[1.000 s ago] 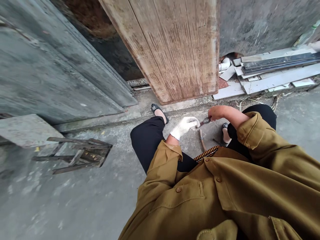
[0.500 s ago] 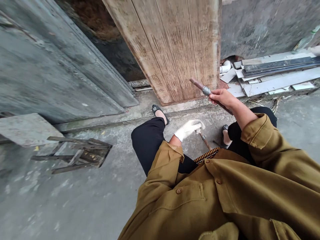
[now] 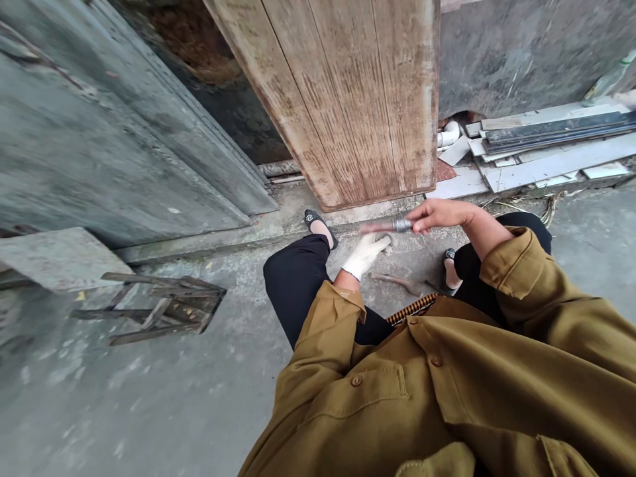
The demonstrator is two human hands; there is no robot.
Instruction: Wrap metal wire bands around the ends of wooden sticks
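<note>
My right hand is closed around a reddish-brown stick with silvery wire coiled about it. The stick points left, roughly level, its far end smeared by motion. My left hand, in a white glove, is just below that stick, fingers curled in; what they hold, if anything, is hidden. A second brown stick shows below the glove, between my legs, apart from the fingertips in the picture. A thin strand runs down near my right hand, too fine to trace.
A wooden panel leans against the wall ahead. Stacked strips and boards lie along the wall at right, beside a white pipe elbow. At left, an overturned wooden stool lies on the concrete near a pale board.
My right hand has come down and left, swinging the wire-wound stick from slanted to nearly level. My left hand has shifted slightly left. The second stick has tipped flatter, away from the glove.
</note>
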